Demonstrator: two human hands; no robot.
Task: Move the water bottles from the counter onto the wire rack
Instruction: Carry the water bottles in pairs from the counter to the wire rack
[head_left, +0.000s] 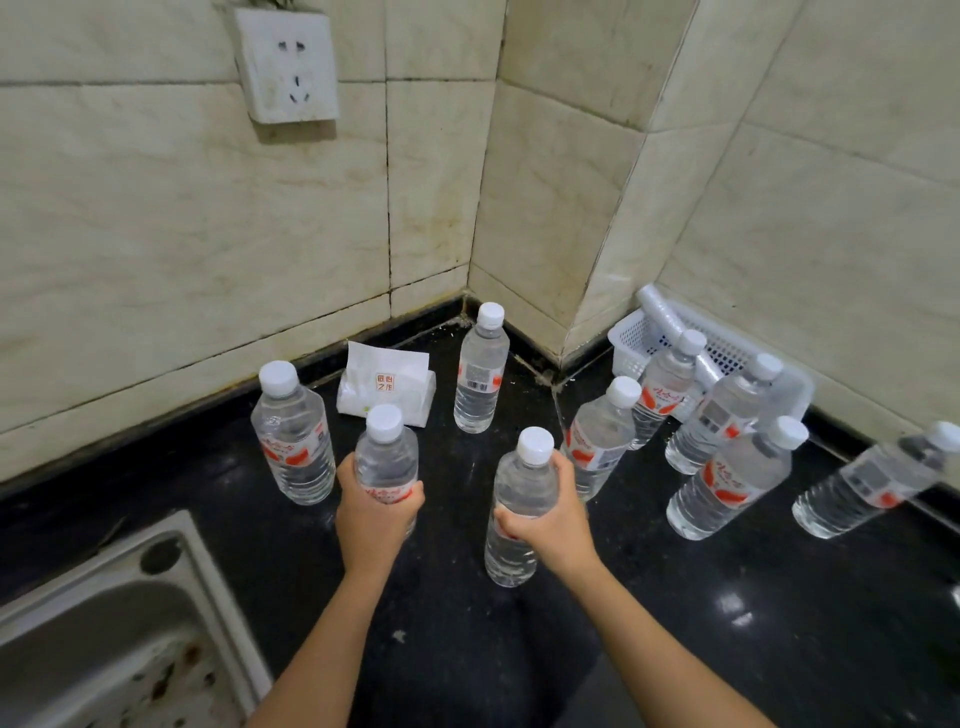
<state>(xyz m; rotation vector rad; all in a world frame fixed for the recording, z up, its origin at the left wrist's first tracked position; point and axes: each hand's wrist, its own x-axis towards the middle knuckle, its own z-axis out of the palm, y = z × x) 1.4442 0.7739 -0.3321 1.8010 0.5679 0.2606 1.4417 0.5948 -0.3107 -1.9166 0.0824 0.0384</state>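
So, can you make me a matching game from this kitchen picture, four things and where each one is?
Things:
1 white paper tissue pack
2 white plastic mesh basket
3 steel sink
4 white wall socket

Places:
A top left, up on the tiled wall
B right side of the view
C bottom left
D near the middle

Pairs: 1-D, 2-B, 3-C, 4-A.

Soft, even indoor light falls on the pale wall tiles (156, 218), the glossy black desk (675, 639) throws small white glints toward the right, and wide-angle bending stretches and blurs the far-right bottle (872, 483).
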